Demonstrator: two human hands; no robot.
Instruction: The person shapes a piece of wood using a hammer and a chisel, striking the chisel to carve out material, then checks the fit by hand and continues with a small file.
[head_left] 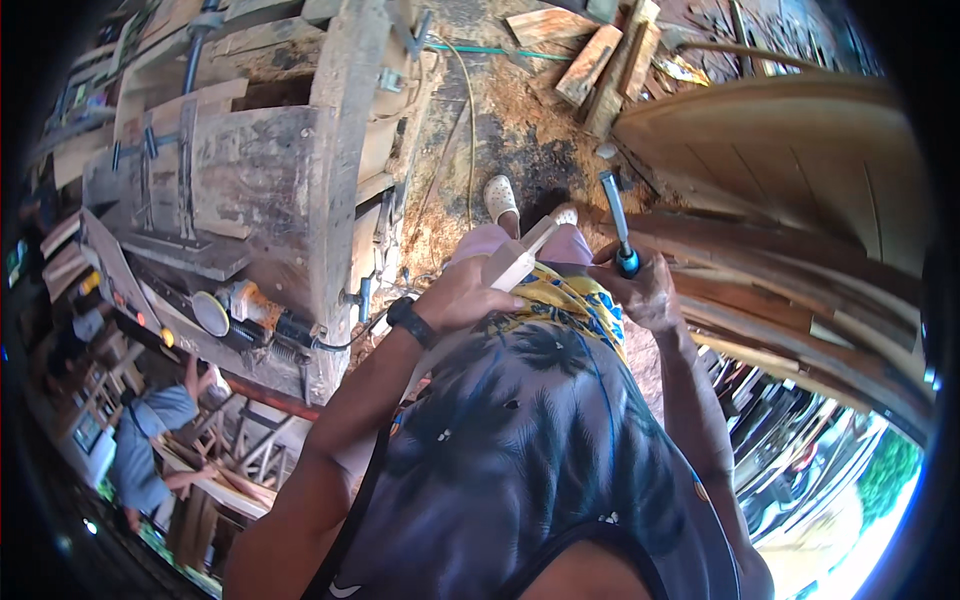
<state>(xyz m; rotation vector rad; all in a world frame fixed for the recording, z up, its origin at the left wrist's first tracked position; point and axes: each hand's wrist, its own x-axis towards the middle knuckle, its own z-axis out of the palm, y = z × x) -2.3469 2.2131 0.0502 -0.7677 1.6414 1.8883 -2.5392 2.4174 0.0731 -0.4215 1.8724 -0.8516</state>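
Note:
My left hand (458,298), with a dark watch on the wrist, is closed around a pale wooden piece (508,264). A narrower arm of that wood points away to the upper right. My right hand (648,292) grips a chisel (619,222) by its blue and black handle. The chisel's metal blade points away from me, a little to the right of the wood and apart from it. Both hands are in front of my waist, over a yellow and blue patterned cloth (570,310).
To the left stands a worn workbench (345,130) with metal clamps and an angle grinder (255,308) bearing a round disc. Long boards (760,280) are stacked at right. Offcuts (590,65) lie on the dusty floor ahead. Another person (150,430) works at lower left.

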